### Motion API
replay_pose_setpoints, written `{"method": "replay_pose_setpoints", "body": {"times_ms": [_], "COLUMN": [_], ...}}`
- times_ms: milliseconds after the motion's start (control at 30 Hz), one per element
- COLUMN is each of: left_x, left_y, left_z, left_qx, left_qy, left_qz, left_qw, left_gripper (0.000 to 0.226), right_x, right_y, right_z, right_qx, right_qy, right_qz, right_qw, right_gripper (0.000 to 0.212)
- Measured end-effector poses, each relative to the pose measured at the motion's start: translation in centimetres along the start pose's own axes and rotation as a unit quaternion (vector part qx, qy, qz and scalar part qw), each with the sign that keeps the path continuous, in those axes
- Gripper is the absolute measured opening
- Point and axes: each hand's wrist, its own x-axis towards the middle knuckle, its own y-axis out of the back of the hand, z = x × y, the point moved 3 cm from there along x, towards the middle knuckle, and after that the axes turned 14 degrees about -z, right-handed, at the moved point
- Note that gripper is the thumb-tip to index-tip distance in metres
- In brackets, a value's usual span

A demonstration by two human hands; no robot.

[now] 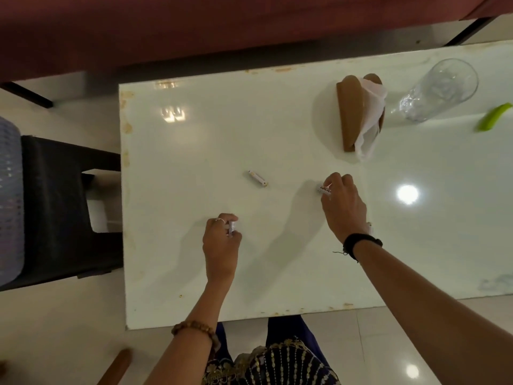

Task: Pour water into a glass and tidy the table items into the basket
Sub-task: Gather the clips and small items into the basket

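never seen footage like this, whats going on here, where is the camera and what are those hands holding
There is no machine here: a person wears one camera on the head, so you look down at their own arms. The left hand pinches a small white battery-like cylinder on the white table. The right hand grips a similar cylinder. A third one lies loose between them. Farther off stand a brown napkin holder with a white tissue, an upright clear glass that looks empty, and something green at the edge. A dark chair stands left of the table.

Dim, soft; glare on table
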Motion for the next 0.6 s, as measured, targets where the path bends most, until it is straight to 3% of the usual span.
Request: {"method": "replay_pose_setpoints", "body": {"times_ms": [167, 267, 467, 600], "left_x": [-0.8, -1.9, -4.8, -6.6], "left_y": [2.0, 4.3, 14.6, 25.2], "left_z": [0.1, 0.0, -1.0, -3.0], "left_qx": [-0.144, -0.185, -0.224, -0.189], "left_qy": [0.011, 0.023, -0.018, -0.058], "left_qz": [0.022, 0.019, 0.061, 0.162], "left_qw": [0.989, 0.982, 0.973, 0.967], "left_gripper": [0.03, 0.025, 0.023, 0.029], "right_x": [-0.9, -3.0, -9.4, -13.6], "right_y": [-1.3, -2.8, -6.4, -9.0], "right_z": [-1.3, -3.9, -17.8, -29.7], "right_qx": [-0.033, 0.061, 0.315, 0.366], "right_qy": [0.004, 0.007, 0.096, 0.175], "right_qz": [-0.04, -0.053, -0.07, -0.112], "right_qw": [0.999, 0.997, 0.942, 0.907], "right_gripper": [0.015, 0.015, 0.015, 0.023]}}
